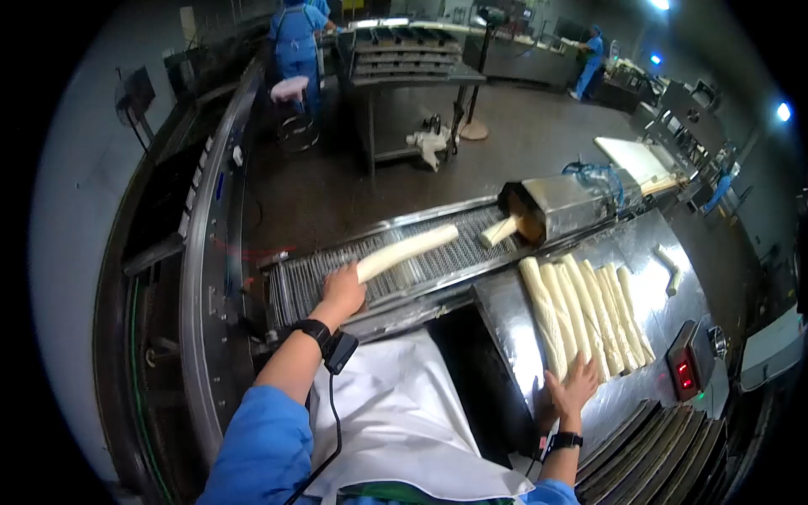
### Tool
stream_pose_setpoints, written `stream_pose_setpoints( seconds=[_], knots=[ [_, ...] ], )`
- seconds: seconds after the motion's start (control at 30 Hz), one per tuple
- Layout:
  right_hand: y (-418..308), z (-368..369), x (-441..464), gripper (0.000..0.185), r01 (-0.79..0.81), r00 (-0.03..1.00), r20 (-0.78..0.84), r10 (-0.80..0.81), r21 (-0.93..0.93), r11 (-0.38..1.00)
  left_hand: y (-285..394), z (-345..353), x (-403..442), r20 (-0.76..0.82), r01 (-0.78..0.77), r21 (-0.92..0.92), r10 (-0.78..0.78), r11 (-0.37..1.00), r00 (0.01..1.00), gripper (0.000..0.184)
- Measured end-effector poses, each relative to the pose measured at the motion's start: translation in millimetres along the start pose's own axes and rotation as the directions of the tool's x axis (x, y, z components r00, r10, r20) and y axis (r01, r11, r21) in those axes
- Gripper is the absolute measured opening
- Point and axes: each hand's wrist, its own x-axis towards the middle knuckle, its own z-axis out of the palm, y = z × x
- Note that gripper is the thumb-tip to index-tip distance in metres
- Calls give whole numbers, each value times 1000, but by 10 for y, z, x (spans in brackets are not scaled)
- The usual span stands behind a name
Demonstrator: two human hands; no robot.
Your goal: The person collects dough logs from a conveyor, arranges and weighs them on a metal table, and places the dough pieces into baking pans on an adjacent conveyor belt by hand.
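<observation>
On the mesh conveyor (316,273) lies a long pale dough log (408,252). My left hand (343,290) is closed around its near left end. A second dough log (500,231) sticks out of the mouth of the metal machine (568,210) at the conveyor's far end. To the right, several dough logs (581,311) lie side by side on a steel table (513,324). My right hand (575,387) rests with fingers spread at the near ends of the leftmost logs.
Right of the logs are a small dough piece (672,269) and a scale with red digits (686,370). Dark slatted trays (652,454) sit at the lower right. Beyond the conveyor stands a cart with stacked trays (404,55). People in blue (296,46) work farther back.
</observation>
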Motion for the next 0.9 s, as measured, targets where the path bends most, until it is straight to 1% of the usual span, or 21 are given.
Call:
stream_pose_setpoints(
  seconds=[0.03,0.1,0.13,0.17,0.23,0.3,0.33,0.37,0.43,0.5,0.53,0.57,0.6,0.63,0.67,0.7,0.73,0.77,0.8,0.87,0.9],
  knots=[
    [-82,-29,55,98,-36,998,44,38,-41,998,38,-21,1,62,15,1,-15,1000,998,50],
    [-204,-58,186,96,-54,994,96,59,-51,997,59,35,-111,-43,-73,-58,71,996,997,46],
    [-285,-107,217,95,-33,993,112,40,-64,997,60,65,-177,-90,-111,-69,105,991,990,48],
    [-380,-141,262,95,-11,993,113,18,-64,998,95,47,-261,-71,-78,-70,73,995,995,48],
    [-467,-162,338,94,24,988,155,-12,-75,997,145,-74,-363,-32,-110,-23,109,994,993,48],
    [-515,-167,351,96,67,986,159,-53,-81,994,33,-117,-468,-54,-103,-8,102,995,993,47],
    [-582,-253,348,96,107,971,227,-76,-128,986,4,-158,-502,-84,-118,3,118,993,989,45],
    [-642,-318,375,96,156,951,292,-102,-171,973,-32,-220,-528,-89,-98,2,98,995,991,45],
    [-585,-293,381,94,183,944,302,-131,-153,971,-120,-350,-597,17,3,-2,-3,1000,1000,42],
    [-411,-150,433,91,246,935,277,-222,-55,968,-182,-348,-650,-59,33,3,-33,999,998,40],
    [-479,-214,427,89,213,933,304,-193,-35,976,-189,-367,-654,-14,65,35,-65,997,998,41],
    [-443,-193,442,89,237,928,289,-235,30,971,-175,-434,-640,26,94,71,-96,993,995,42],
    [-426,-177,454,89,211,920,327,-213,43,977,-130,-499,-685,31,127,-14,-126,992,992,36],
    [-462,-213,491,88,189,910,366,-195,53,981,-69,-584,-740,174,236,-130,-212,963,962,34],
    [-614,-343,478,85,171,917,352,-189,84,982,-198,-419,-801,368,427,-462,-270,777,890,36],
    [-555,-268,528,80,189,912,341,-227,141,972,-332,-256,-849,550,587,-677,-225,444,804,38],
    [-637,-296,549,77,166,912,370,-178,65,984,-332,-318,-901,532,582,-686,-245,437,811,38],
    [-714,-332,558,74,140,911,393,-122,-16,990,-289,-419,-947,559,587,-809,-268,34,785,38],
    [-721,-306,569,70,128,911,399,-104,-34,991,-260,-549,-987,587,481,-794,-265,-372,765,37],
    [-793,-357,583,63,98,893,445,-68,-46,994,-419,-918,-887,386,162,-805,-295,-571,874,23],
    [-809,-349,593,63,114,892,443,-84,-42,993,-497,-1231,-814,297,83,-807,-280,-584,913,21]
  ],
)
